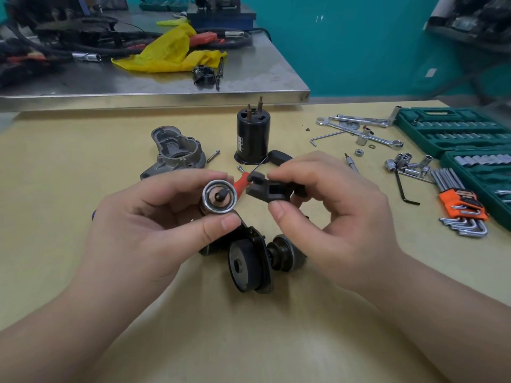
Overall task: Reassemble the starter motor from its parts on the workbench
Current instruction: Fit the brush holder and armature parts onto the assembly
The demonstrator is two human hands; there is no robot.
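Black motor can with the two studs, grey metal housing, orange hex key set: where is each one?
Black motor can [252, 139]: head view, on its side wall.
Grey metal housing [177, 147]: head view, on its round opening's rim.
Orange hex key set [460, 207]: head view, on its orange holder.

left hand [154, 217] gripped metal cylinder [219, 197] | right hand [331, 205] pinched black lever [272, 187] | gear assembly [254, 261] lay on workbench [83, 167]

Worktop [83, 150] pale yellow-tan; solenoid can [253, 138] black, nose housing [177, 150] dull grey metal. Plunger cup [219, 197] bright silver, fork lever [272, 189] black, screwdriver handle [242, 181] red. Socket cases [453, 134] dark green, hex-key holder [461, 203] orange, cloth [171, 51] yellow.
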